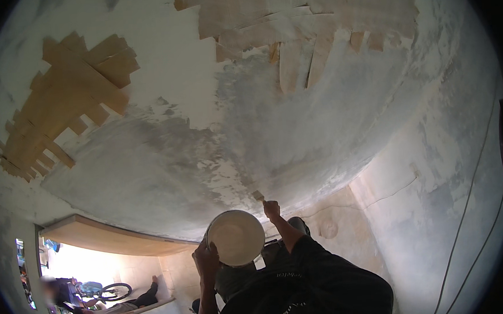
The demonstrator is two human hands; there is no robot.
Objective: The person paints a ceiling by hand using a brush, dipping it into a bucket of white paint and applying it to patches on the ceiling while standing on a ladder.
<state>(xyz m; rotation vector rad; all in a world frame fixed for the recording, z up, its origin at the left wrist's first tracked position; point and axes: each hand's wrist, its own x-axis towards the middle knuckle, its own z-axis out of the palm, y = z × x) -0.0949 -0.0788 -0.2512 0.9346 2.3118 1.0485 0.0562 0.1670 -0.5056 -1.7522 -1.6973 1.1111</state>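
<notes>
My left hand (pixel 206 257) grips the left side of a round, pale bucket (pixel 236 238), its thumb over the rim. The bucket's inside looks cream-coloured; I cannot tell how full it is. To the right of the bucket, my right hand (pixel 272 209) is closed around the handle of a small flat-ended hand tool (pixel 258 196), a brush or a scraper. The tool's square tip points up and left, close in view to a grey and white patchy plaster surface (pixel 296 137). Whether the tip touches that surface, I cannot tell.
Brown patches with square-ended edges (pixel 80 81) mark the upper left. A broader beige-brown patch (pixel 306 21) spans the top. At lower left, an opening (pixel 46 273) shows people and a bicycle (pixel 115 291) beyond. Two cables (pixel 473 192) run down the right wall.
</notes>
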